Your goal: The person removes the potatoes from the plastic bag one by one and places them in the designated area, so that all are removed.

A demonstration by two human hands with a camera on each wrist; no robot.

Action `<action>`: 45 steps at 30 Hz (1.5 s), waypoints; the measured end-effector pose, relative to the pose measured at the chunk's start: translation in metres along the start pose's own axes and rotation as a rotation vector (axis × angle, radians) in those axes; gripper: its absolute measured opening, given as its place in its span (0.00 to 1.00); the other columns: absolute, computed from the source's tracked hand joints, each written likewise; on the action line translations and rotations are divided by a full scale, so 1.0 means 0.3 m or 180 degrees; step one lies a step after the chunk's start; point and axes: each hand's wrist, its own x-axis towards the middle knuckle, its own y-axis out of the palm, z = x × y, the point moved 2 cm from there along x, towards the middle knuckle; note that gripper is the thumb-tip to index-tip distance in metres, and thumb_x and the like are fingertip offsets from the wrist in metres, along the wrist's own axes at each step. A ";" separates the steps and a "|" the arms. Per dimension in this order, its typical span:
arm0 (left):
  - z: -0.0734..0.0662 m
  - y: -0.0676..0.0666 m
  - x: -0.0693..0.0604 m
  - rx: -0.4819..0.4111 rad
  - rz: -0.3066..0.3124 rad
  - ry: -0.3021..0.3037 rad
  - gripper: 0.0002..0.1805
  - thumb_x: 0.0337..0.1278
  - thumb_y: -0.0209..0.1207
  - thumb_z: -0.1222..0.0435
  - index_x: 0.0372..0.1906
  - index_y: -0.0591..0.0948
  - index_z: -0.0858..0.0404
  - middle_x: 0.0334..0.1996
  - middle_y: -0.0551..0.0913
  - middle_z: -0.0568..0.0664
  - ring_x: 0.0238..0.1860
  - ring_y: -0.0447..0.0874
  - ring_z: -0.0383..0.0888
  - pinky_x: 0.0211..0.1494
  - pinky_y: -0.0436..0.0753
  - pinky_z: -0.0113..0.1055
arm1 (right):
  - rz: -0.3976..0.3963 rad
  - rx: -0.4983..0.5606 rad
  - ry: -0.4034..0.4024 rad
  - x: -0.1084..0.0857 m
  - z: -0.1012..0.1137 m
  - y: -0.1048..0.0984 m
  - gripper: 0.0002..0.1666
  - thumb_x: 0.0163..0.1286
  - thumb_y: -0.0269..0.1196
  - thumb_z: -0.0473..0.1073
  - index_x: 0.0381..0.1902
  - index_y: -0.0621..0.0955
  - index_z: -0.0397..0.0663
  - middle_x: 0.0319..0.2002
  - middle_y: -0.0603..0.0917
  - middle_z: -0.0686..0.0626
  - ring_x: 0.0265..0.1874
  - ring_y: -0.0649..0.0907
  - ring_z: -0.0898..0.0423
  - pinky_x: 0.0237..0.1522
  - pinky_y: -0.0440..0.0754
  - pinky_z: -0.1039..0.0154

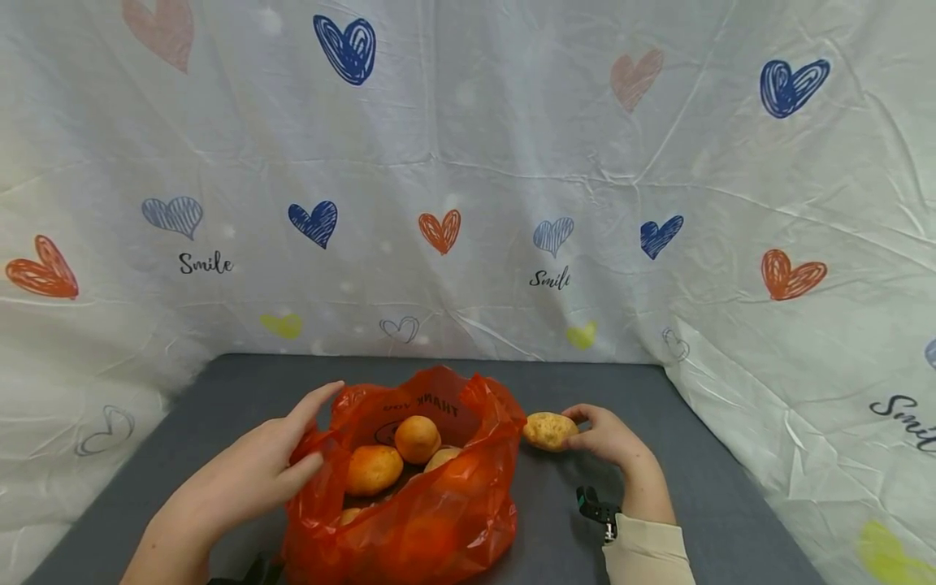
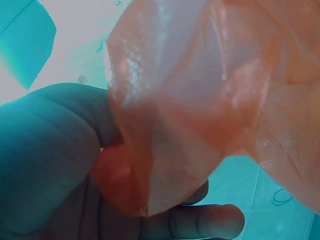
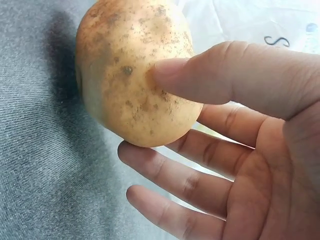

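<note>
A red plastic bag stands with its mouth gaping upward; several potatoes show inside, among them a rounded potato and a longer potato. At the bag's left rim my left hand touches the film, thumb and index finger spread apart. In the left wrist view the translucent bag film passes between thumb and fingers, hiding part of them. Right of the bag, my right hand pinches a tan, speckled potato between thumb and fingers, low over the grey surface, close to the bag's right side.
The bag and hands are over a dark grey tabletop. White cloth printed with hearts and "Smile" hangs behind the table and down both sides. A black wrist strap sits on my right wrist.
</note>
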 end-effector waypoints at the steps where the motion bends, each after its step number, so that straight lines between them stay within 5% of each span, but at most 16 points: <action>1: 0.001 0.001 0.000 -0.0004 0.0007 0.0001 0.43 0.67 0.58 0.67 0.81 0.53 0.47 0.27 0.73 0.46 0.18 0.70 0.40 0.25 0.73 0.36 | -0.0002 -0.0008 0.0006 0.000 -0.002 0.002 0.25 0.57 0.74 0.35 0.53 0.83 0.36 0.51 0.82 0.41 0.49 0.79 0.44 0.50 0.76 0.43; 16: 0.002 0.002 -0.002 -0.0033 0.0024 -0.0041 0.43 0.68 0.58 0.67 0.81 0.53 0.47 0.28 0.74 0.46 0.18 0.71 0.40 0.25 0.74 0.36 | 0.0030 0.0026 -0.0044 0.003 -0.011 0.000 0.27 0.56 0.73 0.33 0.55 0.82 0.34 0.52 0.82 0.39 0.51 0.79 0.41 0.52 0.75 0.42; 26: 0.002 0.001 -0.001 -0.0014 0.0038 -0.0007 0.43 0.67 0.59 0.68 0.81 0.52 0.49 0.27 0.74 0.45 0.18 0.71 0.40 0.25 0.75 0.36 | 0.0291 0.0135 -0.0019 -0.007 0.000 0.000 0.27 0.55 0.72 0.32 0.54 0.81 0.35 0.53 0.82 0.37 0.51 0.79 0.41 0.49 0.76 0.45; 45: 0.002 0.004 0.002 -0.0066 0.0082 -0.0027 0.43 0.68 0.58 0.67 0.81 0.52 0.49 0.29 0.75 0.45 0.19 0.72 0.41 0.26 0.75 0.36 | 0.0489 0.0236 0.0225 -0.018 0.018 0.011 0.31 0.52 0.72 0.32 0.57 0.79 0.37 0.55 0.81 0.38 0.53 0.78 0.41 0.57 0.72 0.38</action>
